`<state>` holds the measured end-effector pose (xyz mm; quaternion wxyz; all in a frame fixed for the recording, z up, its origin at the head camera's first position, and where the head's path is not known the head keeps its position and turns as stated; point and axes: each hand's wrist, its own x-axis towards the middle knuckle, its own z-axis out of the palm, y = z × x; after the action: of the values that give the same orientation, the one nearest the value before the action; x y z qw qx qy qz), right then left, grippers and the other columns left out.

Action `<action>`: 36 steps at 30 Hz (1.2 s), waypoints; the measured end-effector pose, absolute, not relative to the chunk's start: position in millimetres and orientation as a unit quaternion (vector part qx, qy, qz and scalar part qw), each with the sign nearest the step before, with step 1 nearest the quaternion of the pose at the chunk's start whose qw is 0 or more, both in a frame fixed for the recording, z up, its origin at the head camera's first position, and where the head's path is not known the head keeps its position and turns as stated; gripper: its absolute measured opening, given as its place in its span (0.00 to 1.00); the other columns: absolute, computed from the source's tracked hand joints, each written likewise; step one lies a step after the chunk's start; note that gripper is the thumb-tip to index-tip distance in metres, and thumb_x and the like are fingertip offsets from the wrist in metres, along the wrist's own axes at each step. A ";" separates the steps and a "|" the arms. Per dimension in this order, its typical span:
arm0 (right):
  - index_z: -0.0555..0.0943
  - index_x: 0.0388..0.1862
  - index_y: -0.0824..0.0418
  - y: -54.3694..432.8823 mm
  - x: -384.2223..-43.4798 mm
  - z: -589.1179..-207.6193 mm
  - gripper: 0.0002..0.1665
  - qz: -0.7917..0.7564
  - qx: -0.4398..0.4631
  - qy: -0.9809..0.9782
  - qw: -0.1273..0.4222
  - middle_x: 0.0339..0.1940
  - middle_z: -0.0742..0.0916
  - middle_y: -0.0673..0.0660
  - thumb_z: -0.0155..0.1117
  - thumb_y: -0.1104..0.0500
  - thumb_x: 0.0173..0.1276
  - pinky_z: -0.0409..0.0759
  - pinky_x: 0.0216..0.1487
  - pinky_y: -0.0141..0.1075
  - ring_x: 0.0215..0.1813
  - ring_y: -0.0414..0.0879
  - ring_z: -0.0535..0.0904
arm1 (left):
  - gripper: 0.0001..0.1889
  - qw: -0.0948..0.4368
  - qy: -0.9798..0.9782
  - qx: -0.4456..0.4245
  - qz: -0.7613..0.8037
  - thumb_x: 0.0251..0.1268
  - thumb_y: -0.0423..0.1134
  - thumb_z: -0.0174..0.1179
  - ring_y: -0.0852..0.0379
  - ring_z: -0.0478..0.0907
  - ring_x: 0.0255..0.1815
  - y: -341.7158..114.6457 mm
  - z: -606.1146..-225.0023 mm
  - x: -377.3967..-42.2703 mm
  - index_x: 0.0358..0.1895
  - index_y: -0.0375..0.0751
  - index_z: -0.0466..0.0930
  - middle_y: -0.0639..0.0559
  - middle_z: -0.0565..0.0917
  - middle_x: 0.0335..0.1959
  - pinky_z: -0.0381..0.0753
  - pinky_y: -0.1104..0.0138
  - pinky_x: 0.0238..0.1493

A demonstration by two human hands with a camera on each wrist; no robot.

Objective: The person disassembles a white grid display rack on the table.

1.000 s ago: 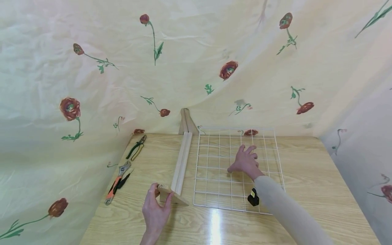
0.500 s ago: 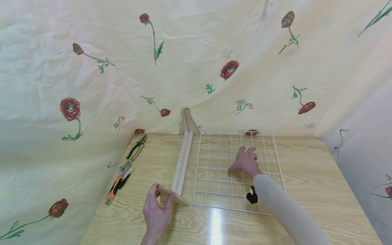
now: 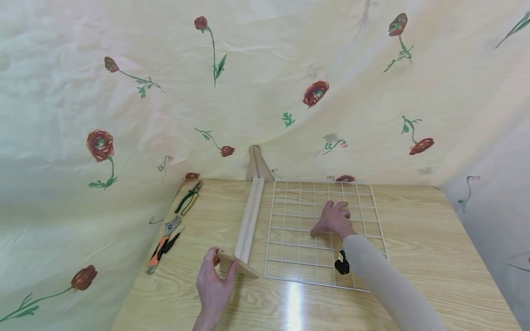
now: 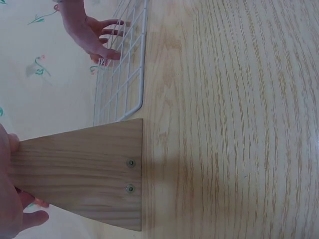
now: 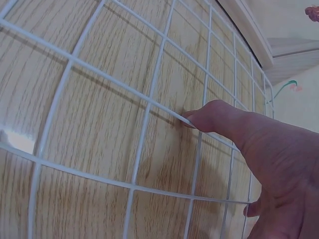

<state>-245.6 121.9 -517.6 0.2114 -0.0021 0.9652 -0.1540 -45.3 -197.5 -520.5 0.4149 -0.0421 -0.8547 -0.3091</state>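
My left hand (image 3: 214, 286) grips the upper part of a tapered wooden end piece (image 3: 242, 268) between thumb and fingers. In the left wrist view this piece (image 4: 94, 172) stands upright on its wide edge, with two screw heads showing. A grooved wooden bar (image 3: 250, 220) runs from it to a matching end piece (image 3: 257, 165) at the back. My right hand (image 3: 334, 219) rests spread on a white wire grid (image 3: 290, 243) beside the bar. The right wrist view shows the thumb (image 5: 214, 117) touching a wire; the other fingers are mostly hidden there.
Pliers (image 3: 188, 198), an adjustable wrench (image 3: 163, 246) and a small black-handled tool (image 3: 173, 240) lie along the table's left edge. A black object with a yellow label (image 3: 342, 263) shows by my right forearm. Flowered cloth (image 3: 265, 59) hangs behind the table (image 3: 418, 239).
The grid's far edge has come down closer to the tabletop, with my right hand still on it. My left hand keeps its grip on the end piece. The head view has shifted slightly.
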 end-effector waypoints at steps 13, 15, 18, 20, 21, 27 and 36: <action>0.43 0.74 0.81 121.3 -247.5 -517.6 0.80 -0.139 0.003 0.963 0.233 0.67 0.42 0.92 0.81 0.36 0.45 0.77 0.45 0.70 0.58 0.84 0.59 | 0.35 0.406 -0.860 -0.037 -0.308 0.40 0.32 0.80 0.42 0.84 0.33 -196.7 -518.2 -44.3 0.55 0.29 0.72 0.41 0.83 0.38 0.87 0.52 0.29; 0.43 0.74 0.81 121.0 -248.4 -516.7 0.80 -0.139 0.003 0.962 0.235 0.67 0.42 0.92 0.81 0.36 0.45 0.77 0.45 0.70 0.58 0.84 0.59 | 0.36 0.407 -0.860 -0.038 -0.305 0.39 0.32 0.80 0.43 0.85 0.33 -196.8 -518.0 -44.5 0.55 0.30 0.72 0.41 0.83 0.38 0.87 0.52 0.29; 0.43 0.74 0.81 120.3 -249.2 -517.0 0.80 -0.140 0.005 0.961 0.236 0.67 0.42 0.92 0.81 0.37 0.45 0.76 0.46 0.70 0.58 0.84 0.58 | 0.34 0.403 -0.861 -0.041 -0.308 0.43 0.35 0.79 0.42 0.84 0.33 -197.9 -518.6 -44.3 0.55 0.29 0.72 0.40 0.83 0.39 0.87 0.51 0.29; 0.43 0.74 0.81 120.2 -249.0 -517.5 0.79 -0.142 0.006 0.961 0.236 0.67 0.42 0.92 0.81 0.37 0.45 0.76 0.47 0.70 0.59 0.84 0.58 | 0.35 0.403 -0.860 -0.046 -0.309 0.42 0.34 0.80 0.43 0.84 0.34 -199.4 -520.0 -44.1 0.55 0.28 0.72 0.40 0.83 0.40 0.87 0.50 0.29; 0.43 0.74 0.81 120.2 -248.6 -517.9 0.79 -0.144 0.007 0.961 0.236 0.67 0.42 0.91 0.81 0.37 0.45 0.76 0.47 0.70 0.59 0.84 0.58 | 0.35 0.398 -0.860 -0.045 -0.316 0.43 0.35 0.79 0.44 0.84 0.35 -200.5 -521.4 -43.3 0.56 0.28 0.72 0.41 0.83 0.40 0.87 0.52 0.31; 0.43 0.75 0.79 122.8 -246.7 -518.9 0.79 -0.163 0.013 0.958 0.236 0.68 0.43 0.90 0.81 0.38 0.46 0.75 0.47 0.70 0.60 0.82 0.57 | 0.23 0.414 -0.817 -0.037 -0.401 0.60 0.28 0.61 0.47 0.81 0.38 -206.8 -513.1 -42.5 0.58 0.24 0.69 0.42 0.82 0.38 0.82 0.71 0.47; 0.44 0.75 0.79 128.3 -245.7 -524.6 0.78 -0.173 0.010 0.956 0.236 0.68 0.43 0.90 0.81 0.38 0.46 0.75 0.46 0.71 0.61 0.82 0.55 | 0.13 0.404 -0.814 -0.010 -0.418 0.71 0.24 0.50 0.47 0.81 0.35 -228.4 -485.8 -56.6 0.56 0.23 0.70 0.39 0.82 0.38 0.78 0.79 0.44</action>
<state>-245.7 128.3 -524.6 0.2360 0.0101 0.9561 -0.1732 -56.6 -228.4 -485.8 0.4043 -0.0102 -0.8136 -0.4178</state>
